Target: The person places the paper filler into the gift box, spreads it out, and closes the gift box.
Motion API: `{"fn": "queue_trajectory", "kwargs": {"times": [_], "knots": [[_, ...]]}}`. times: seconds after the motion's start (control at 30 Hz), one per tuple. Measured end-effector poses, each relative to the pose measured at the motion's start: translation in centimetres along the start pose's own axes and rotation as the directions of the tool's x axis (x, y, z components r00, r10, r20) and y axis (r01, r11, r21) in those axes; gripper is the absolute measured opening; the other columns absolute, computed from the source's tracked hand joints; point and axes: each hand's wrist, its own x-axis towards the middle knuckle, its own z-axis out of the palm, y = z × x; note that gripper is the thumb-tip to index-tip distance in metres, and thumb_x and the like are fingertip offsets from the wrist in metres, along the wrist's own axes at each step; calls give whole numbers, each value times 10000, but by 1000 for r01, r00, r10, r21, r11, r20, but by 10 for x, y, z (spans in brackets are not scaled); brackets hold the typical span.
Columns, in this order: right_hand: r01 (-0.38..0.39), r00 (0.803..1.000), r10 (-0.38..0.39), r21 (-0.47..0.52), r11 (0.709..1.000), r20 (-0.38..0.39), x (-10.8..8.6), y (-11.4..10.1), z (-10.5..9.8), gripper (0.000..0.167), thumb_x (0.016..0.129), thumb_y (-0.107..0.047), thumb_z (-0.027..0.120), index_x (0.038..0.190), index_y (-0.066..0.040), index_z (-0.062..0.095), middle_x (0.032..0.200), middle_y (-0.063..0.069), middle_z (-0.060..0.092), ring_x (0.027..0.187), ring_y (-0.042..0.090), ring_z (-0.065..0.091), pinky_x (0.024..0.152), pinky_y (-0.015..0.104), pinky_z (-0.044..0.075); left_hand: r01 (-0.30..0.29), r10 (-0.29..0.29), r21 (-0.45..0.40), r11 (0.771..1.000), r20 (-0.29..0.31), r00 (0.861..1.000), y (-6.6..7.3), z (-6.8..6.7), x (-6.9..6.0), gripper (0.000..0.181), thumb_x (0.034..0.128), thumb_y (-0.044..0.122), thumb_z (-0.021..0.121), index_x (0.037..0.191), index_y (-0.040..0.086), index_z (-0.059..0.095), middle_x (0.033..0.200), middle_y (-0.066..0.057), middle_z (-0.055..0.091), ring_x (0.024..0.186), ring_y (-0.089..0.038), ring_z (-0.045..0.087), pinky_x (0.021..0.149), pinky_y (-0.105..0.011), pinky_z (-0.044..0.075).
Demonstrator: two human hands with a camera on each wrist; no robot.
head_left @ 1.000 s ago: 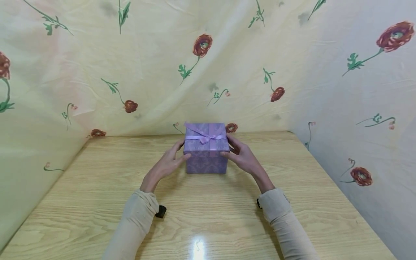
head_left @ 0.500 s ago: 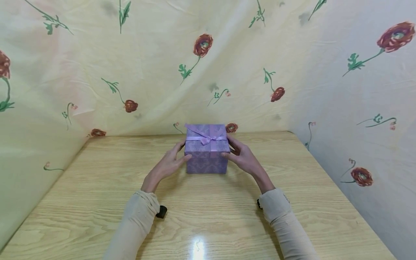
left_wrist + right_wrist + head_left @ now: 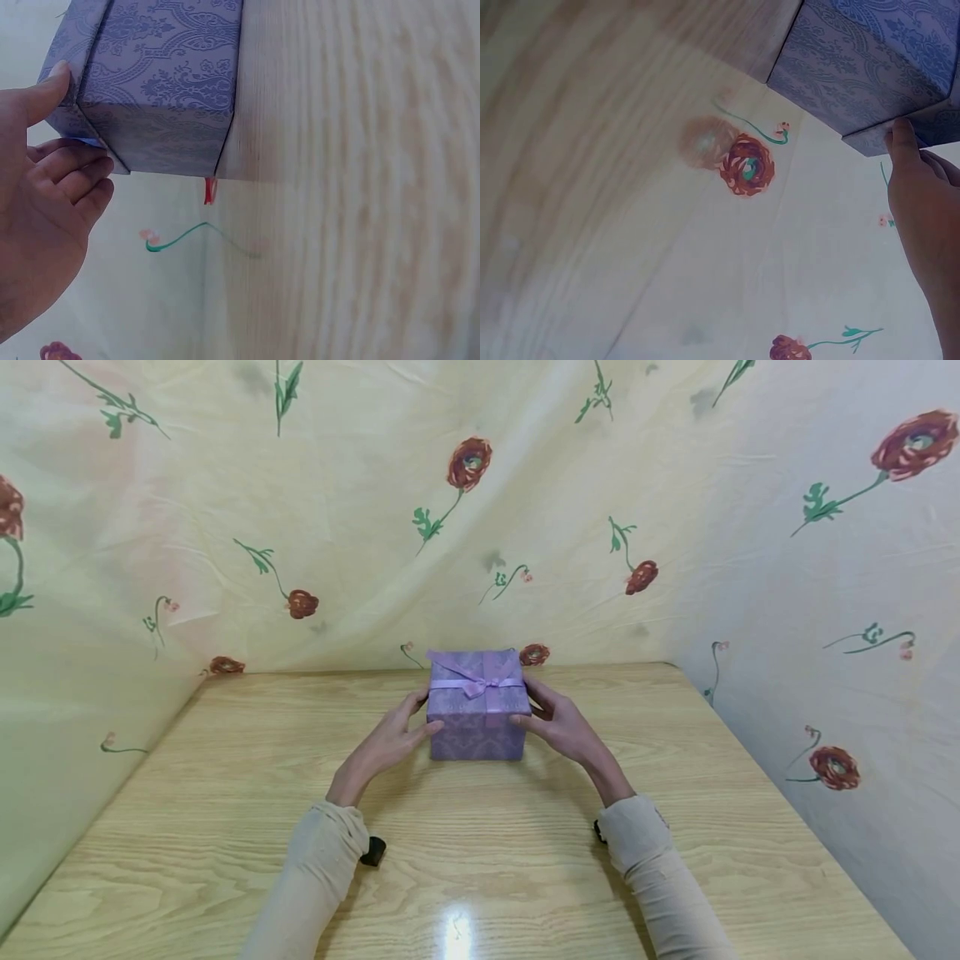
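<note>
A purple gift box with an embossed pattern stands upright on the table near the back cloth. On top sits its matching lid, tied with a lilac ribbon bow. My left hand holds the lid's left side, thumb on the front face. In the left wrist view, the left fingers lie bent along the side of the lid. Opposite, my right hand grips the lid's right side, its thumb at the front corner. The far fingertips are partly hidden behind the box.
The wooden table runs from the box toward me. A cream cloth printed with red flowers hangs behind the table and along both sides. Black straps show at the sleeve cuffs.
The lid has sunk a little lower on the box, both hands keeping hold of its sides. The box's base stays in the same place.
</note>
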Motion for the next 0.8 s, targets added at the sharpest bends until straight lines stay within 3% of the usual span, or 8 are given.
{"fn": "queue_trajectory", "kwargs": {"times": [0.3,0.8], "knots": [[-17,999,16,18,1000,35,0,0,0,759,1004,32,650,1632,17,222,1678,223,200,1524,374,248,1147,444,362,24,-24,0,1000,15,1000,-1,1,0,728,1072,345,598,1612,-8,260,1645,-249,276,1518,-393,263,1200,-552,265],[-60,996,60,-10,998,60,-1,2,2,801,1003,25,656,1641,5,173,1691,210,155,1513,384,264,1130,408,385,6,-6,8,1000,24,1000,-4,2,0,690,1065,295,620,1587,-21,298,1630,-277,290,1493,-450,288,1187,-574,280]]}}
